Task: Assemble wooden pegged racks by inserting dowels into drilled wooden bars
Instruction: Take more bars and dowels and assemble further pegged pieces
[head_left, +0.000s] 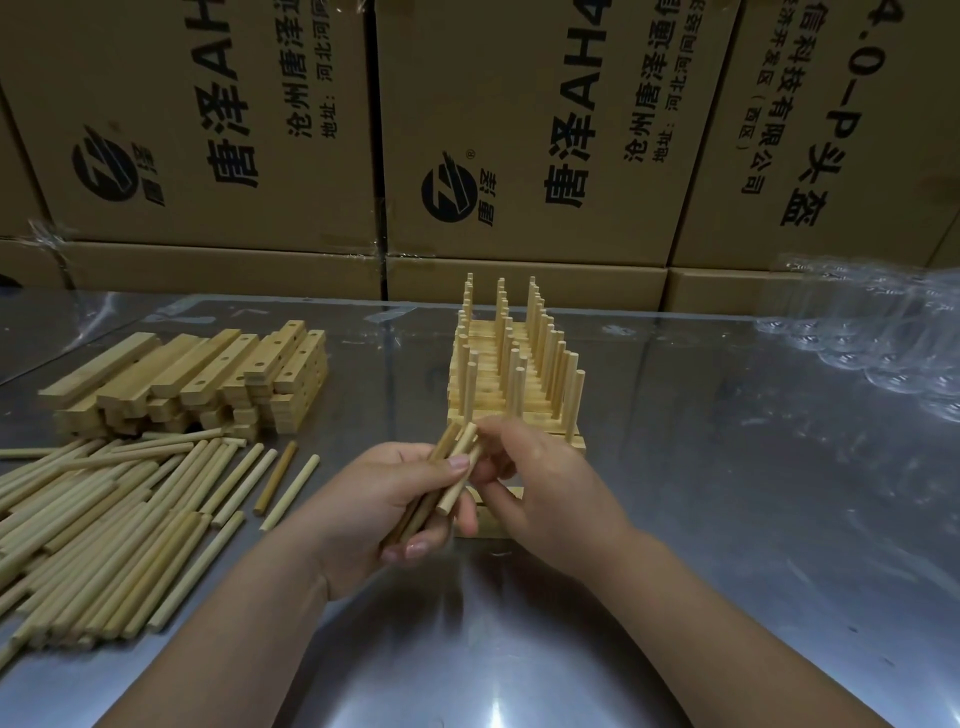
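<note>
So the left hand (395, 499) has its grip curled round a small bundle of dowels (420, 515), and the right hand (540, 483) looks to be pinching the top of one pale dowel (448, 501) out of that bundle with thumb and fingertips. That dowel's long axis tilts up and away from the person. The bar (496, 522) it's presumably headed for lies flat on the counter (727, 519) straight under both hands, mostly hidden, so I can't see its holes. The right hand is the nearer one, so my guess is a short move: tip the dowel upright and go down. Finished racks (514, 374) stand just behind, drilled bars (197, 379) are stacked back left, and loose dowels (104, 519) are spread at left. The cardboard boxes (208, 130) behind read 唐泽AH4, 沧州唐泽通, 地址:河北河间, and the right one 科技有限公司, (西区), 头盔.
</note>
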